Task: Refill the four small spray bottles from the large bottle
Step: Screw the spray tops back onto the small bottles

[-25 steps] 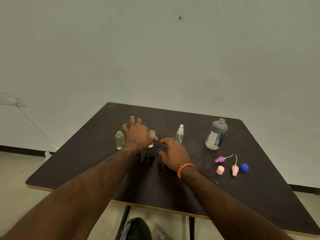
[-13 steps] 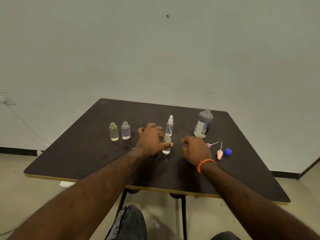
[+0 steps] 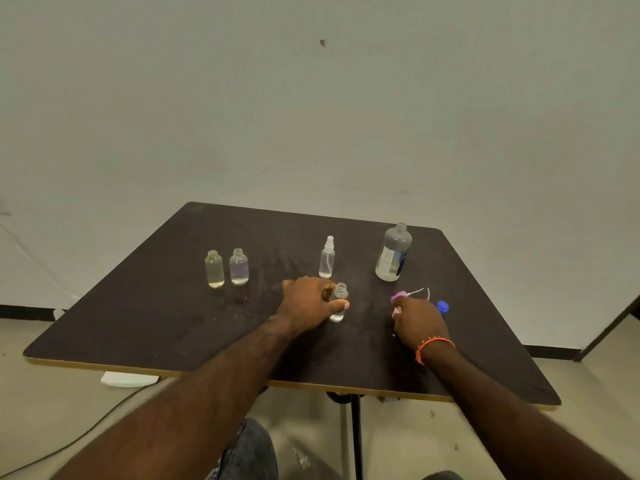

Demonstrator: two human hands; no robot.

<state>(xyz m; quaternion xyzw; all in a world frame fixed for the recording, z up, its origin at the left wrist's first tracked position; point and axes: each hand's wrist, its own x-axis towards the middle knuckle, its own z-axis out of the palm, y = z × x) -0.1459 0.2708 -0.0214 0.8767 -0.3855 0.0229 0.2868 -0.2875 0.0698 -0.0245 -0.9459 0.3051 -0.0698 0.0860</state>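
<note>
Left hand: fingers and thumb curled round an uncapped small bottle, upright on the table.
Right hand: over the loose spray caps; one pink cap peeks out at its fingers, though the grip itself cannot be told.
Purple spray cap: just beyond the right hand.
Key relation: the held bottle's open neck points up, left of the right hand.
Large bottle: uncapped, far right, nearer the right hand.

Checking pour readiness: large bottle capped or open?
Open. The large bottle shows a bare threaded neck; a blue cap lies on the table.
</note>
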